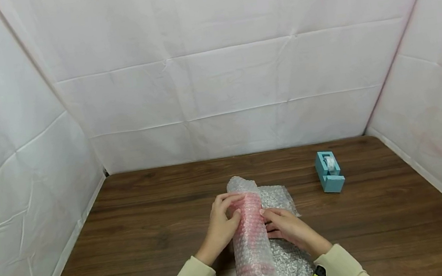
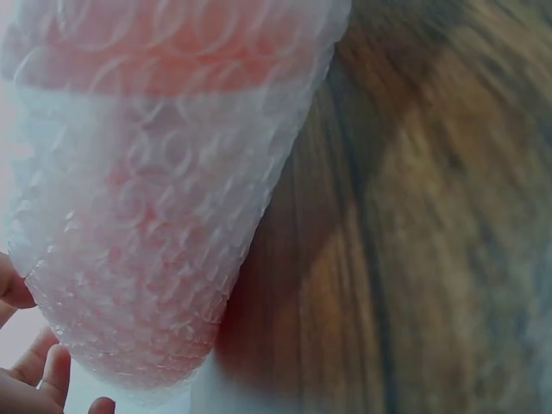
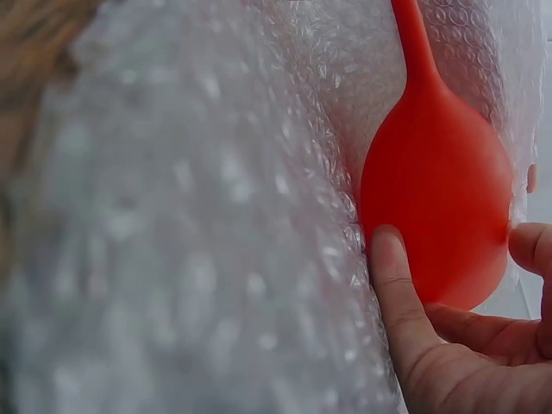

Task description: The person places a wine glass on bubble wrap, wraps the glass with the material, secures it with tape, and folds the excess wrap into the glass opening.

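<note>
- The red thing (image 3: pixel 435 185) lies within the bubble wrap (image 1: pixel 254 255), which stands rolled lengthwise over it; seen from above, it shows only as pink.
- The left hand's (image 1: pixel 224 221) fingers bend over the roll, thumb on it too, a light grip probably meant to steady it.
- The right hand's (image 1: pixel 291 229) fingers and thumb grasp the thing's wide end, likely to hold it snug in the fold; whether they pinch the wrap as well, I cannot tell.
- Flat wrap (image 1: pixel 292 264) spreads beside the roll, under the right hand.
- A blue tape dispenser (image 1: pixel 333 183) sits well apart, far right, perhaps so it doesn't obstruct the hands.
- The tabletop (image 1: pixel 152 221) is dark, grained wood.
- Creased white sheets (image 1: pixel 234 80) enclose its back and sides.
</note>
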Demonstrator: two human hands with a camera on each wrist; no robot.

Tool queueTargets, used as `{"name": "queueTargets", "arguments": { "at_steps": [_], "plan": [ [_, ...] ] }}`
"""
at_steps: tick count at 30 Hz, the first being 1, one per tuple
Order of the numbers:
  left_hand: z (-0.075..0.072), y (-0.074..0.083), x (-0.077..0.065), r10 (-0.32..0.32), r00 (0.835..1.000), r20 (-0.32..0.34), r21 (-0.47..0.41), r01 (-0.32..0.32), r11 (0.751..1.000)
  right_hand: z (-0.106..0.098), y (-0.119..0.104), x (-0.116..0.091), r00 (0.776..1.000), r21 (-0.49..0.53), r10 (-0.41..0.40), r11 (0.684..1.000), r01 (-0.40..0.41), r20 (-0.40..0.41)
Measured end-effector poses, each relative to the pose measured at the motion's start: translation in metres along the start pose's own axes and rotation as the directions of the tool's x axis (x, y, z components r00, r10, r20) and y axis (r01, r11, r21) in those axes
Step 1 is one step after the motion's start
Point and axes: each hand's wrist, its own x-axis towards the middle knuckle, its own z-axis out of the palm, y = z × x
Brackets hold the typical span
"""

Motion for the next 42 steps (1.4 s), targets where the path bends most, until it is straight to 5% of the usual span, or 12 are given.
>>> {"name": "queueTargets", "arguments": {
  "at_steps": [25,42],
  "plan": [
    [0.006,0.002,-0.001,-0.213,0.977,0.021,-0.023,0.213,0.977,-0.007,0.002,-0.009,0.997,-0.040,0.000,0.999,-0.004,-0.079],
    [0.011,0.006,-0.002,-0.181,0.981,0.067,-0.003,0.181,0.983,-0.010,0.004,-0.011,0.989,-0.032,-0.031,0.999,0.027,-0.146]
  ]
}}
